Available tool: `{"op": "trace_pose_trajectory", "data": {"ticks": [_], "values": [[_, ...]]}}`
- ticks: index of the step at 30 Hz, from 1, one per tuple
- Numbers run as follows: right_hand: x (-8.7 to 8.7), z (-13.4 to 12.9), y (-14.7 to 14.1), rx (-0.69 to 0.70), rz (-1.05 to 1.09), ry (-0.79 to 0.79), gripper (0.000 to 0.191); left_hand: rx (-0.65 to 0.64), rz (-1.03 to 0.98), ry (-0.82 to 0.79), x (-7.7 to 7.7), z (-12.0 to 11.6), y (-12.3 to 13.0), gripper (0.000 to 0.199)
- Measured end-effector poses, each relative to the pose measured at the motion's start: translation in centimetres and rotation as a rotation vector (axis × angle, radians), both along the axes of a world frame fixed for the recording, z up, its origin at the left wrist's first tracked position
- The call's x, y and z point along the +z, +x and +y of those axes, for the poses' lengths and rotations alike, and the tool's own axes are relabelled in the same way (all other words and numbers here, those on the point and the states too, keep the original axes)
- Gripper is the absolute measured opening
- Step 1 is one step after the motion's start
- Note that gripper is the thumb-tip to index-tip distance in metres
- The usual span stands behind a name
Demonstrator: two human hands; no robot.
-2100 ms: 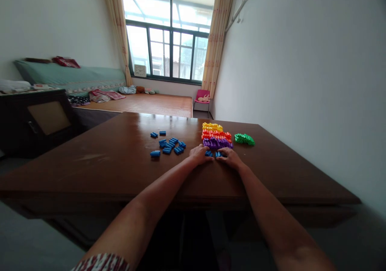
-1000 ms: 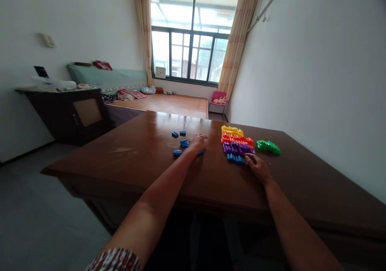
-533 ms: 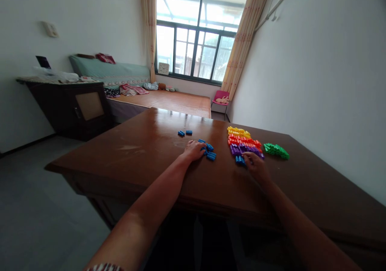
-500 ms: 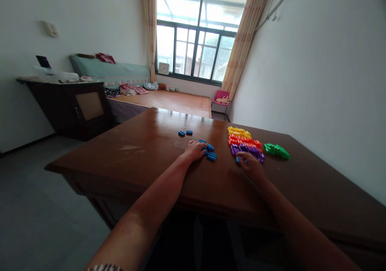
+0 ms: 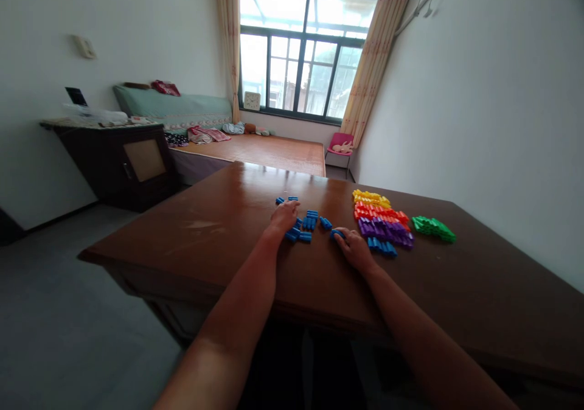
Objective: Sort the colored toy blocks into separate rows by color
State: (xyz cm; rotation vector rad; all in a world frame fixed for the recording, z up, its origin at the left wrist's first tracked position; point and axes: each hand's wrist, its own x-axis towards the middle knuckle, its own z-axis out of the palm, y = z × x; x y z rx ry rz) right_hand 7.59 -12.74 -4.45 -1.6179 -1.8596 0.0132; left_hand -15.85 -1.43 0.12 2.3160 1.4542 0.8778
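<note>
My right hand point(image 5: 354, 249) has its thumb and fingers closed on a small blue plastic piece point(image 5: 336, 234) at the tabletop. Just beyond it lies another loose blue piece point(image 5: 325, 222). My left hand point(image 5: 285, 214) reaches over the table with its fingers stretched out, in front of two blue pieces at the back point(image 5: 292, 199), one partly behind the fingers. Beside its wrist is a loose cluster of blue pieces point(image 5: 310, 220). To the right, a short blue row point(image 5: 382, 247) lies in front of purple point(image 5: 385, 231), orange-red point(image 5: 382, 213) and yellow point(image 5: 371, 198) rows of similar pieces.
A pile of green pieces point(image 5: 433, 228) lies right of the rows on the brown wooden table point(image 5: 219, 227). Beyond the table are a bed point(image 5: 274, 151), a pink chair point(image 5: 340, 142) and a dark cabinet point(image 5: 114, 160). A white wall runs along the right.
My right hand has moved left from the blue row and now grips a blue piece. My left hand has moved off the blue cluster, away from me and leftward. The view has shifted slightly.
</note>
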Motion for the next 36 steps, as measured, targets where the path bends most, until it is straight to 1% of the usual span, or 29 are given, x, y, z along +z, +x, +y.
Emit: {"op": "trace_pose_trajectory", "data": {"ticks": [2,4,7,9,11,14,16,19,22,25,27,29,32,34,36], "values": [[-0.1,0.1,0.2,0.002,0.043,0.012,0.039,0.018,0.037,-0.107,0.3,0.3,-1.0,0.031],[-0.1,0.2,0.2,0.028,0.083,0.035,0.039,-0.020,0.092,-0.173,0.5,0.3,-1.6,0.029],[-0.1,0.3,-0.1,0.050,0.131,0.009,0.039,-0.050,0.157,-0.219,0.4,-0.2,-1.6,0.037],[0.0,0.3,-0.2,0.046,0.123,0.006,0.039,-0.049,0.184,-0.227,0.2,-0.5,-1.2,0.041],[0.1,0.3,-0.2,0.022,0.079,0.069,0.037,-0.046,0.187,-0.220,0.0,-0.6,-0.8,0.036],[0.6,-0.1,-0.6,-0.023,-0.002,0.182,0.035,0.000,0.104,-0.176,-0.3,-0.3,-0.4,0.025],[1.1,-0.6,-1.2,-0.007,-0.044,0.203,0.033,0.060,0.029,-0.150,-0.5,0.0,-0.3,0.021],[1.8,-1.6,-2.3,0.079,-0.108,0.175,0.031,0.139,-0.053,-0.142,-1.0,0.5,-0.4,0.020],[2.4,-2.4,-3.7,0.142,-0.185,0.155,0.031,0.141,-0.100,-0.156,-1.5,0.8,-0.6,0.026],[2.8,-2.5,-5.3,0.211,-0.279,0.141,0.035,0.129,-0.045,-0.182,-1.6,0.7,-0.9,0.028],[2.9,-2.2,-6.6,0.283,-0.353,0.123,0.040,0.133,-0.001,-0.186,-1.5,0.5,-0.9,0.026],[3.1,-1.5,-8.2,0.339,-0.419,0.104,0.045,0.131,-0.011,-0.181,-1.3,0.4,-1.0,0.026],[3.1,-0.3,-10.6,0.341,-0.472,0.091,0.047,0.137,-0.094,-0.169,-1.2,0.5,-1.2,0.026],[3.2,0.4,-11.8,0.298,-0.482,0.080,0.037,0.156,-0.153,-0.157,-1.3,0.8,-1.3,0.025],[3.5,0.8,-12.5,0.258,-0.487,0.069,0.024,0.169,-0.199,-0.137,-1.5,1.1,-1.4,0.025]]}}
